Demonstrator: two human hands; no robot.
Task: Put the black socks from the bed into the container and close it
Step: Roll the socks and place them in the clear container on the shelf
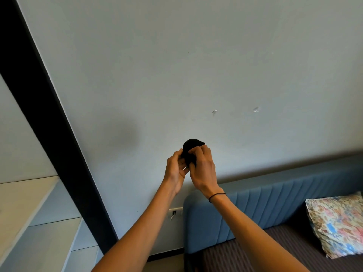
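A bunched pair of black socks [191, 149] is held up in front of the pale wall, at about the middle of the head view. My left hand [175, 167] grips the bundle from the left and my right hand [203, 167] grips it from the right, fingers curled over its top. Both arms reach up and forward. The lower part of the socks is hidden between my palms. The bed [231, 256] with a dark striped cover lies at the lower right. No container is in view.
A blue padded headboard [275, 207] runs along the wall at the right. A floral pillow [339, 222] leans on the bed. A wall socket [175, 212] sits left of the headboard. A black vertical frame [49, 107] and pale shelves [39, 222] stand at the left.
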